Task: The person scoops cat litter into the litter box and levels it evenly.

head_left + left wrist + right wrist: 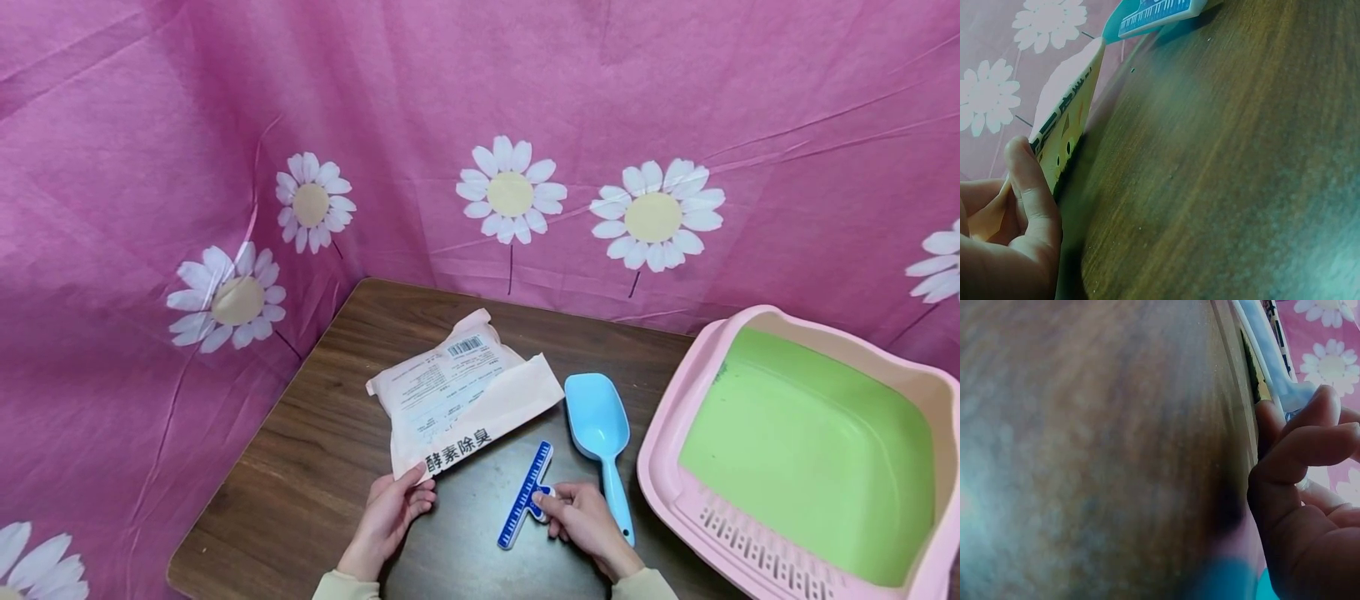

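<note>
A pale pink bag (457, 392) with printed text and a barcode lies on the table, its near end folded over. My left hand (392, 517) pinches the near corner of that folded end between thumb and fingers; the left wrist view shows the thumb on the bag's edge (1069, 122). In my right hand (588, 521) is a blue and white sealing clip (525, 496), pinched at its handle tabs. The long bar of the clip points away from me, just right of the bag. In the right wrist view, fingers partly hide the clip (1269, 353).
Right of the clip lies a light blue scoop (600, 417), its handle toward me. A pink litter box (660, 442) with a green bottom stands at the right. Behind the wooden table (300, 442) hangs a pink curtain (405, 83) with white daisies.
</note>
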{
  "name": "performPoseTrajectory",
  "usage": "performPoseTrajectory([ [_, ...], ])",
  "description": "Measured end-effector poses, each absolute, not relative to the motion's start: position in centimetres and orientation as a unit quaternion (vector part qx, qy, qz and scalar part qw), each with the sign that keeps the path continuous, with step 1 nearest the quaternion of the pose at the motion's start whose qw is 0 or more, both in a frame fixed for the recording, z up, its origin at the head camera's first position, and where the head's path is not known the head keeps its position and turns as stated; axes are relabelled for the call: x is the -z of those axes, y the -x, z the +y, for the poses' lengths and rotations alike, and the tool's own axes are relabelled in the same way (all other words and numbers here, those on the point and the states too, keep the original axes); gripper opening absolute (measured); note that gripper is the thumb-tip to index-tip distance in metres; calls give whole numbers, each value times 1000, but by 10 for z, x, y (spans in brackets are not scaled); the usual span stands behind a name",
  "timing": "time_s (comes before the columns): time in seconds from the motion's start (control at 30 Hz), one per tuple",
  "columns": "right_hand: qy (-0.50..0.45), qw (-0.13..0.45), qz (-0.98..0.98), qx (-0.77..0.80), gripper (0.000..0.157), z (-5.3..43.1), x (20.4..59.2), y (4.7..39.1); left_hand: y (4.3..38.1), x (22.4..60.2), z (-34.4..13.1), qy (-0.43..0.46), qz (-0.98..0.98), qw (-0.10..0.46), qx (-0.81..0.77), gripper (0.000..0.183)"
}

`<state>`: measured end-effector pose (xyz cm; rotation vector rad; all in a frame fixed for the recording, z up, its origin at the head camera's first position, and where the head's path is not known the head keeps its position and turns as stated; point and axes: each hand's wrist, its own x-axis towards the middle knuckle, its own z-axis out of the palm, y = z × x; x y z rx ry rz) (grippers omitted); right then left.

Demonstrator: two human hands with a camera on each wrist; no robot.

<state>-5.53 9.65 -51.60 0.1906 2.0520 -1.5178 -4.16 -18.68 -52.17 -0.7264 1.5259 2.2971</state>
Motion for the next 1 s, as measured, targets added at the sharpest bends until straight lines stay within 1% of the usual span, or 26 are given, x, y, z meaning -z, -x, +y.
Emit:
performPoseTrajectory([
  [0.37, -39, 294, 768, 568, 28, 97, 520, 54, 41, 524, -188, 244, 533, 143, -798, 12],
  [0.57, -23, 292, 771, 566, 26, 96, 520, 54, 42, 524, -189, 248, 542, 146, -789, 13],
  [0.67, -14, 276, 785, 555, 26, 94, 520, 53, 41, 524, -189, 243, 555, 146, -782, 14],
  [0.87, 5, 222, 831, 509, 29, 90, 519, 51, 40, 522, -192, 243, 591, 148, -754, 18],
  [1.0, 13, 202, 853, 481, 32, 90, 518, 50, 39, 520, -194, 243, 620, 138, -734, 21],
])
